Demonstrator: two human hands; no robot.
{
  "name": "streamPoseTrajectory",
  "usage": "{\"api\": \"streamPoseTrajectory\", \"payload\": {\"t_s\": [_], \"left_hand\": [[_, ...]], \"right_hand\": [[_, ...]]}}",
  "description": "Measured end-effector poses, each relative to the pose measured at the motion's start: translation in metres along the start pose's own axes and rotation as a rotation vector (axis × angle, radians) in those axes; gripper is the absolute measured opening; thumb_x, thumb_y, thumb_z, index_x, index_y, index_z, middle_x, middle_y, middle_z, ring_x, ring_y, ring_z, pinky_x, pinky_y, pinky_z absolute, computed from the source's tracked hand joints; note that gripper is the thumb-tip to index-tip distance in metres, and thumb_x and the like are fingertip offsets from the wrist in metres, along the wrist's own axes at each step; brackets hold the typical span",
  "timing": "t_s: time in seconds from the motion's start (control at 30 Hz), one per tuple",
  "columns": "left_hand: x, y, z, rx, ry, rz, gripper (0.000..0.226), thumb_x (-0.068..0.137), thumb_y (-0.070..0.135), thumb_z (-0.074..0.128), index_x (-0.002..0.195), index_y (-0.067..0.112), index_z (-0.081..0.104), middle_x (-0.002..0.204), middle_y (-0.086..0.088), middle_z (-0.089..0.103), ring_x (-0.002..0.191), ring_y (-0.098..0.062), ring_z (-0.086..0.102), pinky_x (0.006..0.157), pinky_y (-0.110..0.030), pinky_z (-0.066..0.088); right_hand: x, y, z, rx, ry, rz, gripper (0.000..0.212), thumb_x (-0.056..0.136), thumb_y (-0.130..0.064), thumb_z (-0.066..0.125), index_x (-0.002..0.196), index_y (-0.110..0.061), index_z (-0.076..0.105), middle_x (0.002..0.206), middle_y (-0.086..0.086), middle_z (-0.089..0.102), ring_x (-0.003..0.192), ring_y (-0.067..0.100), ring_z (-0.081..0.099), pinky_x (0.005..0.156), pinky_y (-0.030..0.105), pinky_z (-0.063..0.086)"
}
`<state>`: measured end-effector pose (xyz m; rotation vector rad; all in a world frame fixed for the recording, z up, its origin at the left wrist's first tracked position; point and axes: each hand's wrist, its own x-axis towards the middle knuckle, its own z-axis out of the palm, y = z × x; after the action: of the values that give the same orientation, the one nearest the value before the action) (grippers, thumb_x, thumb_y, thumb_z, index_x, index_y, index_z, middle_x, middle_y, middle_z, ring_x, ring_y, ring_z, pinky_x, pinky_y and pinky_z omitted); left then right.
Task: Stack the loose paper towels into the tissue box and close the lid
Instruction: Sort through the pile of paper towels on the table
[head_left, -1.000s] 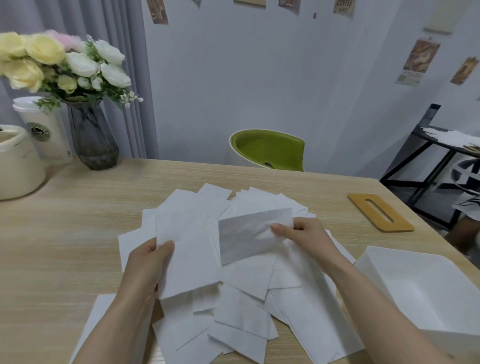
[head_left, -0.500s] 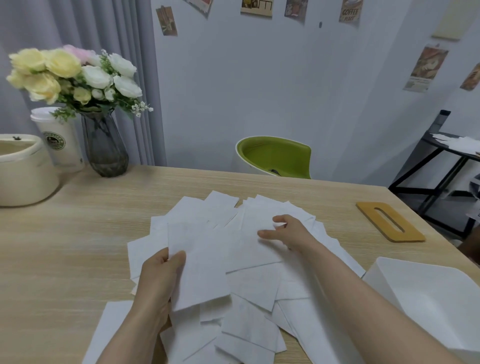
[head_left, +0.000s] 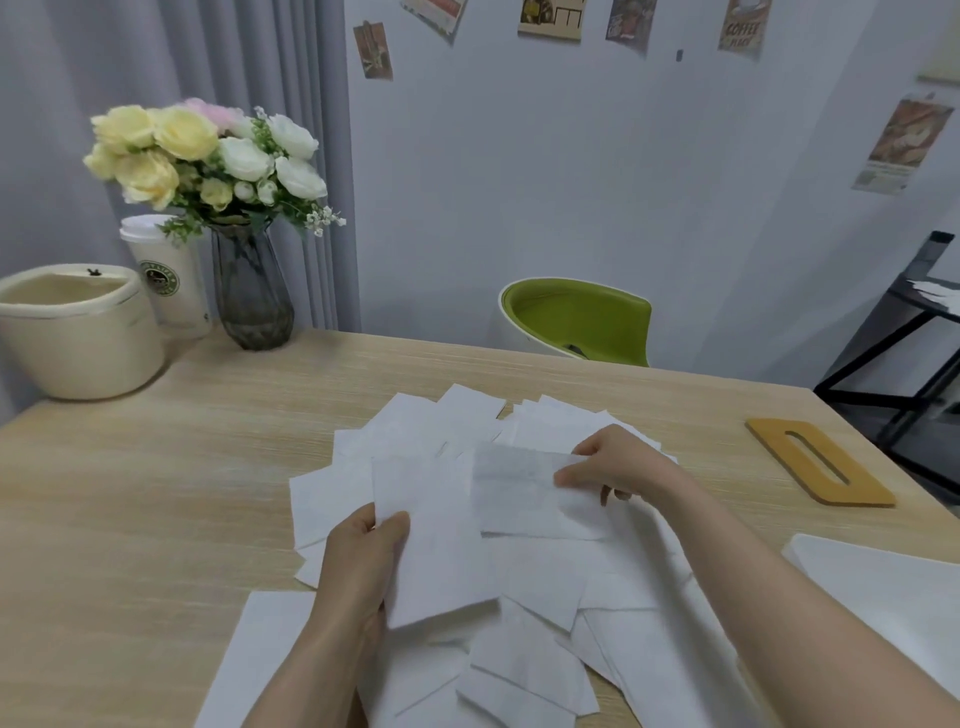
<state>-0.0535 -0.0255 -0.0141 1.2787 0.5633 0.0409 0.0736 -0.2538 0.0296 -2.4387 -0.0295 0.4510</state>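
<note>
My left hand (head_left: 358, 561) gripped a small stack of paper towels (head_left: 436, 545) at mid-frame — my right hand (head_left: 618, 465) pinched one lifted towel (head_left: 519, 483) above the scattered pile.

Flower vase (head_left: 252, 296), cup (head_left: 169, 280), green chair (head_left: 579, 322)

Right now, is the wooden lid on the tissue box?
No, the wooden lid lies flat on the table, apart from the open white tissue box at the right edge.

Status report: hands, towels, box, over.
Left hand holds a small stack; right hand pinches one towel. Box open, lid off. Nothing blocking.
</note>
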Motion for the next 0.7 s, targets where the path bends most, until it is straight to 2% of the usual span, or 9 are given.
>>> {"api": "streamPoseTrajectory", "payload": {"t_s": [0.1,0.17,0.23,0.3,0.37,0.47,0.53,0.7], "left_hand": [[0.002,-0.001,0.001,0.018,-0.007,0.001,0.021,0.093,0.000,0.052,0.084,0.008,0.069,0.069,-0.005,0.075,0.064,-0.023,0.069,0.063,-0.033,0.054],[0.003,-0.001,0.001,0.010,-0.004,-0.004,0.023,0.093,0.000,0.052,0.084,0.009,0.070,0.073,-0.007,0.075,0.070,-0.027,0.070,0.070,-0.039,0.056],[0.005,0.001,0.001,-0.013,0.009,-0.014,0.023,0.093,0.000,0.053,0.084,0.009,0.071,0.076,-0.009,0.076,0.078,-0.032,0.070,0.081,-0.048,0.055],[0.006,0.001,-0.001,-0.028,0.020,-0.018,0.022,0.093,0.000,0.053,0.084,0.009,0.070,0.075,-0.009,0.076,0.080,-0.033,0.069,0.085,-0.051,0.054],[0.007,0.001,-0.001,-0.028,0.028,-0.014,0.021,0.093,0.000,0.054,0.083,0.009,0.070,0.073,-0.008,0.075,0.078,-0.032,0.069,0.085,-0.051,0.054],[0.008,0.002,-0.001,-0.027,0.036,-0.008,0.020,0.093,0.000,0.054,0.083,0.008,0.069,0.075,-0.009,0.075,0.074,-0.030,0.069,0.079,-0.045,0.056],[0.007,0.002,0.000,-0.024,0.024,-0.007,0.020,0.093,0.000,0.053,0.085,0.008,0.069,0.072,-0.007,0.075,0.071,-0.028,0.069,0.071,-0.038,0.057],[0.005,0.000,0.002,-0.014,0.002,-0.005,0.021,0.093,0.001,0.054,0.082,0.009,0.070,0.071,-0.006,0.075,0.068,-0.026,0.069,0.074,-0.040,0.056]], "right_hand": [[-0.013,0.010,-0.003,0.234,-0.066,0.115,0.010,0.082,-0.015,0.072,0.085,-0.007,0.066,0.049,0.000,0.057,0.040,0.012,0.050,0.039,0.019,0.033],[-0.018,0.016,-0.003,0.396,-0.127,0.186,0.018,0.084,-0.012,0.071,0.099,-0.005,0.064,0.053,-0.001,0.061,0.040,0.010,0.050,0.036,0.019,0.034],[-0.023,0.021,-0.005,0.500,-0.187,0.217,0.017,0.085,-0.010,0.069,0.100,-0.006,0.062,0.054,-0.002,0.061,0.040,0.009,0.047,0.033,0.017,0.029],[-0.026,0.023,-0.008,0.425,-0.194,0.216,0.010,0.083,-0.013,0.071,0.088,-0.011,0.062,0.055,-0.002,0.060,0.042,0.009,0.047,0.034,0.017,0.029],[-0.024,0.026,-0.007,0.245,-0.092,0.179,0.014,0.078,-0.018,0.076,0.080,-0.015,0.063,0.065,-0.002,0.059,0.051,0.010,0.047,0.042,0.019,0.033],[-0.018,0.027,0.000,0.081,0.036,0.069,0.028,0.073,-0.025,0.081,0.092,-0.014,0.064,0.082,-0.005,0.057,0.070,0.010,0.051,0.060,0.021,0.038],[-0.016,0.026,0.007,0.029,0.029,0.050,0.041,0.070,-0.030,0.083,0.102,-0.014,0.062,0.089,-0.008,0.054,0.081,0.011,0.053,0.069,0.023,0.040],[-0.018,0.026,0.023,-0.080,0.065,0.068,0.047,0.066,-0.035,0.084,0.102,-0.019,0.058,0.088,-0.012,0.051,0.086,0.012,0.054,0.081,0.029,0.046]]}}
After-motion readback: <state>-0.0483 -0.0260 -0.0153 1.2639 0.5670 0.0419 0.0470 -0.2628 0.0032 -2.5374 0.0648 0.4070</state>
